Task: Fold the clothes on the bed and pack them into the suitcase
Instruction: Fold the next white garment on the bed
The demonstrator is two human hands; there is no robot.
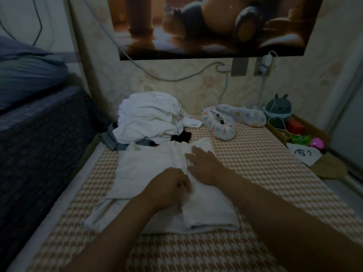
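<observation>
Half-folded white garment (pixel 137 169) lies mid-bed: left hand (pixel 170 185) appears to pinch its centre crease, right hand (pixel 204 165) presses flat, fingers spread; best to anchor the crease and smooth rightward toward the checked mat (pixel 255 154), edges aligned

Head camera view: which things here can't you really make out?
1. Suitcase: nowhere in the head view.
2. Dark garments: mostly buried under the white clothes pile, so their type is unclear.
3. Left hand: its fingers curl, blurred, against the white garment; whether they pinch it is unclear.
4. Drawing on the paper: too small and dim to read.
</observation>
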